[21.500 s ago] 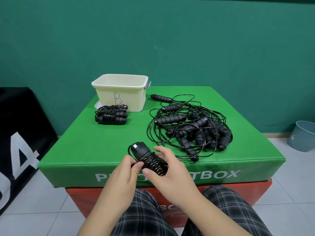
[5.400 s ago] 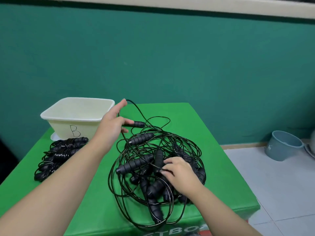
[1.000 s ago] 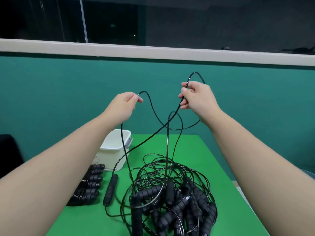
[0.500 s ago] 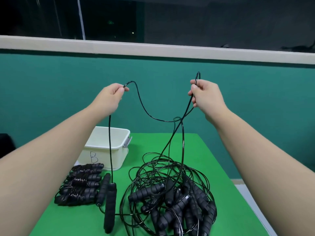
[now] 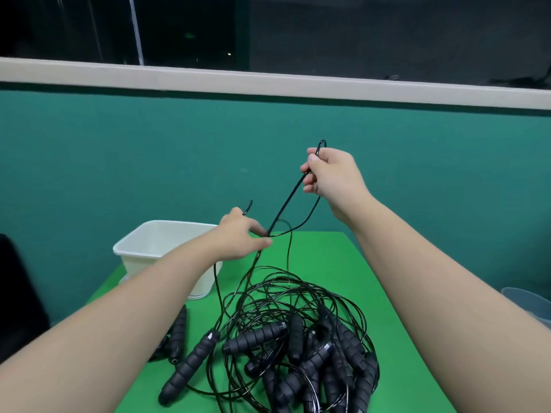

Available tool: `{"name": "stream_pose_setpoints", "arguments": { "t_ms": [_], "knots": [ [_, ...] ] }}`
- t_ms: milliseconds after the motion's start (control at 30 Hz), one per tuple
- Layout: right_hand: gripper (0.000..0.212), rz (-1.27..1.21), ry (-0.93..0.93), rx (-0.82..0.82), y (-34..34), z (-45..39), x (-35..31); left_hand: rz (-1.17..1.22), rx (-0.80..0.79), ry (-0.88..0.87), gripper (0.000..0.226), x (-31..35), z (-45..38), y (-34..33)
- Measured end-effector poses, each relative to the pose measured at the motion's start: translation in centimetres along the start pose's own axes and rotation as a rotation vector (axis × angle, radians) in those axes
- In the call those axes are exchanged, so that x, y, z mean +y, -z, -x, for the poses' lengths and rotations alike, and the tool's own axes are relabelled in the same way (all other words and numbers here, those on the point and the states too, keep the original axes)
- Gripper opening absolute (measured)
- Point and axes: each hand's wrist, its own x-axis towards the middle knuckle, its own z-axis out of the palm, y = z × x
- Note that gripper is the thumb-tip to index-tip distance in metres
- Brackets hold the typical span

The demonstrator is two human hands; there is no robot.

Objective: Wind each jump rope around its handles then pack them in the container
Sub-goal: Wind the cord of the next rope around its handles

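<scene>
**Jump ropes on green padded box: one cord lifted between two hands**

Far left: a dark panel (image 5: 18, 293) stands against the teal wall (image 5: 119, 162); a pale sill (image 5: 268, 81) and a dark window (image 5: 328, 34) run above the wall.

Surface: green padded top (image 5: 334, 263), its far edge meeting the wall and its right edge falling away to pale floor. Bare green lies along the far side and the right margin.

White container (image 5: 149, 242): far-left corner of the top, open upward, partly hidden by the left forearm.

Wound ropes (image 5: 162, 347): only a sliver shows beneath the left forearm, in front of the container.

Two loose handles: one (image 5: 178, 335) lies just beside the forearm; a second handle (image 5: 190, 368) lies diagonally nearer the camera, its cord (image 5: 215, 293) rising straight to the left hand.

Left hand (image 5: 238, 239): held above the top beside the container, fingers closed on the black cord, a short loop showing above the knuckles.

Rope pile (image 5: 301, 347): tangled black cords and ribbed handles, centre to right of the top, reaching the near edge of view.

Right hand (image 5: 334, 177): raised higher, before the wall, pinching a fold of the cord; two strands (image 5: 286, 204) run down from it towards the left hand and the pile.

Far right: a grey-blue bucket (image 5: 527, 305) on the floor, clear of the box.
</scene>
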Motion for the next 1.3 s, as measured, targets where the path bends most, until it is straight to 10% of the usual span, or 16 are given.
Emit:
{"name": "stream_pose_setpoints", "arguments": {
  "t_ms": [133,467,1100,1300],
  "knots": [
    [0.013,0.045,-0.008,0.007,0.6,0.1,0.8,0.092,0.045,-0.053,0.033,0.0,-0.5,0.5],
    [0.024,-0.004,-0.048,-0.017,0.0,0.3,0.9,-0.167,-0.108,0.078,0.108,-2.0,-2.4,-4.6],
    [0.016,-0.145,-0.069,-0.047,1.3,-0.4,1.9,-0.217,0.065,0.117,0.057,-3.8,-7.3,-11.9],
    [0.017,-0.135,-0.131,0.014,2.6,-1.3,4.4,0.121,0.135,0.157,0.049,-3.2,-8.8,-9.8]
  ]
}}
